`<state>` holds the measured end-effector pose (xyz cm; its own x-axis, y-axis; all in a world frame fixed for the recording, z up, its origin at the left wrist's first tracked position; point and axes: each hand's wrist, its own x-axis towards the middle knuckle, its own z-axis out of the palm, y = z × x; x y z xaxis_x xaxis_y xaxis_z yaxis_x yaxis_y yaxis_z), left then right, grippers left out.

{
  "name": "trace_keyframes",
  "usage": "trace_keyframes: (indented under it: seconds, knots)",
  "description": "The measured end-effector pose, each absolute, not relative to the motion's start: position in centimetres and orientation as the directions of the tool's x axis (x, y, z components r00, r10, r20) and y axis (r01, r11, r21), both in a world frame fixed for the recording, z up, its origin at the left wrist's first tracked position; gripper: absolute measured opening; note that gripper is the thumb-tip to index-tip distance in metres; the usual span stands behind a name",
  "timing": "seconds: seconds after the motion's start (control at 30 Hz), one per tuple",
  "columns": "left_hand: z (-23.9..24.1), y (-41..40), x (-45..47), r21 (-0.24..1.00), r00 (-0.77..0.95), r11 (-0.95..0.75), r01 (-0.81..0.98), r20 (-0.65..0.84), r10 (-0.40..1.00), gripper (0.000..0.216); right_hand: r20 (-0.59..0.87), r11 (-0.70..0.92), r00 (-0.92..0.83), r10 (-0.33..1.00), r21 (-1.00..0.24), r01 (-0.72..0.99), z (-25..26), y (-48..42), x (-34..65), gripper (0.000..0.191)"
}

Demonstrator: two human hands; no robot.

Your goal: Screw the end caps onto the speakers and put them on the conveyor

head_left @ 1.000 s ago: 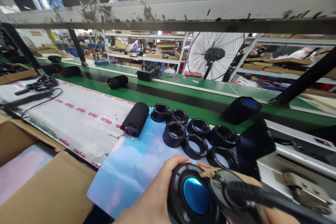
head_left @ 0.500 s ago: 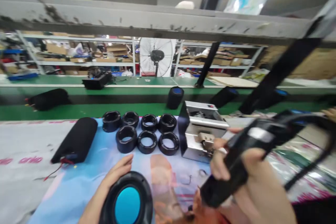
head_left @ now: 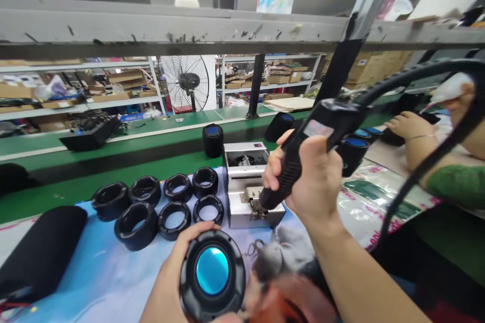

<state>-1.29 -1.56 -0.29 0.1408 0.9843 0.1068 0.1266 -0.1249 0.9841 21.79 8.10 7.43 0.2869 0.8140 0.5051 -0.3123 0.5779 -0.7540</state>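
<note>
My left hand [head_left: 168, 277] is wrapped round a round black speaker [head_left: 212, 270], whose shiny blue disc faces up towards me. My right hand [head_left: 316, 186] grips a black electric screwdriver [head_left: 293, 159] that slants down to the left. A thick black cable [head_left: 428, 68] leads away from its top. The screwdriver's lower end is at the front of a silver screw feeder [head_left: 235, 219], and its tip is hard to make out. Left of the feeder, several black rings [head_left: 136, 229] lie in two rows on the printed mat [head_left: 102, 267].
A black padded cylinder [head_left: 45, 252] with red wires lies at the left. Black speakers with blue ends [head_left: 212, 140] stand on the green conveyor [head_left: 151, 159]. A shelf beam [head_left: 132, 22] crosses overhead. At right, a co-worker's hands [head_left: 409, 126] are busy close to my cable.
The view has swung to the right. My right hand has brought the screwdriver's lower end to the screw feeder's front. My left hand still holds the speaker, now further into view.
</note>
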Motion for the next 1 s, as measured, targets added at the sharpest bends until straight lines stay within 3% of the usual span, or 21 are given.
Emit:
trace_keyframes:
  seconds: [0.27,0.43,0.5,0.63,0.73,0.83,1.0]
  knots:
    - [0.9,-1.2,-1.6,0.984,0.196,-0.088,0.156,0.056,0.979,0.078,0.519,0.562,0.218,0.827,-0.783,-0.267,6.3,9.1,21.4,0.061]
    - [1.8,-0.5,-0.5,0.989,0.258,-0.099,0.110,0.067,0.964,0.046,0.456,0.481,0.153,0.877,-0.830,-0.284,5.7,8.1,21.6,0.058]
    - [2.0,-0.5,-0.3,0.990,0.255,-0.092,0.110,0.062,0.965,0.043,0.466,0.502,0.187,0.865,-0.811,-0.301,6.3,7.4,21.9,0.059]
    - [2.0,-1.1,-0.2,0.990,0.260,-0.077,0.120,0.044,0.965,0.053,0.537,0.601,0.277,0.797,-0.748,-0.281,7.6,7.0,21.8,0.062]
    - [1.4,-1.4,-0.7,0.988,0.249,-0.065,0.137,0.029,0.968,0.073,0.576,0.635,0.278,0.769,-0.738,-0.228,7.4,7.8,21.3,0.057]
    - [0.6,-1.5,-1.4,0.985,0.214,-0.037,0.168,0.000,0.977,0.089,0.576,0.624,0.250,0.778,-0.754,-0.205,6.7,8.6,20.9,0.059]
    - [-0.1,-1.5,-1.6,0.992,0.182,-0.022,0.126,-0.001,0.983,0.093,0.513,0.555,0.216,0.831,-0.796,-0.243,6.1,8.8,21.0,0.062]
